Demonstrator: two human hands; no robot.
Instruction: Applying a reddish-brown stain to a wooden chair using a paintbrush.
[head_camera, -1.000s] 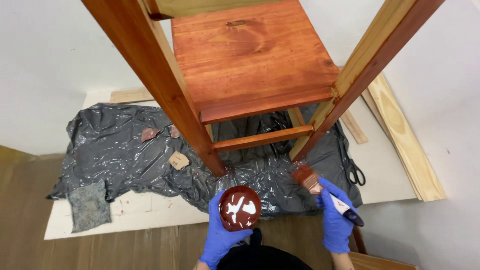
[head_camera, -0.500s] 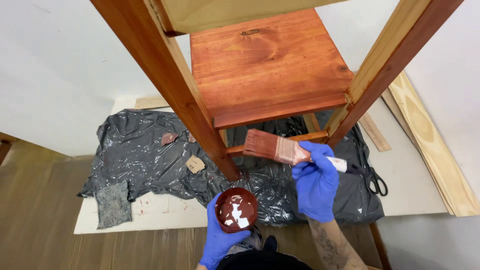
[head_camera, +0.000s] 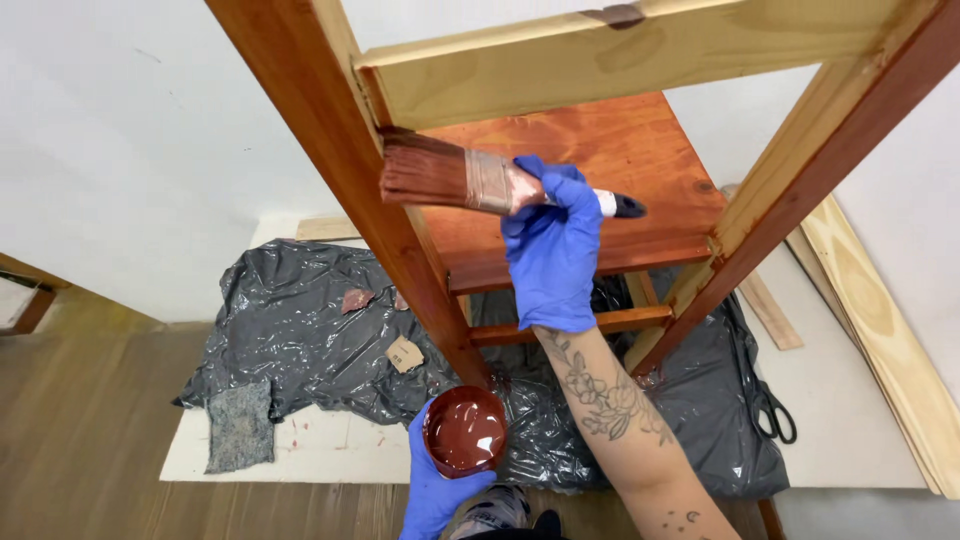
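Right hand (head_camera: 548, 250) grasps the brush (head_camera: 470, 178), bristles flat on the leg (head_camera: 340, 170); left hand (head_camera: 435, 490) grips the cup (head_camera: 465, 432) low, within reach.

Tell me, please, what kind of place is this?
Probably a room at home used as a makeshift workshop for staining furniture. A black plastic sheet covers the wooden floor, loose boards lean by the white wall, and scissors lie nearby.

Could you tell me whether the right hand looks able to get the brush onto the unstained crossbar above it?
Probably yes: the right hand holds the brush just under the pale crossbar, with nothing between them.
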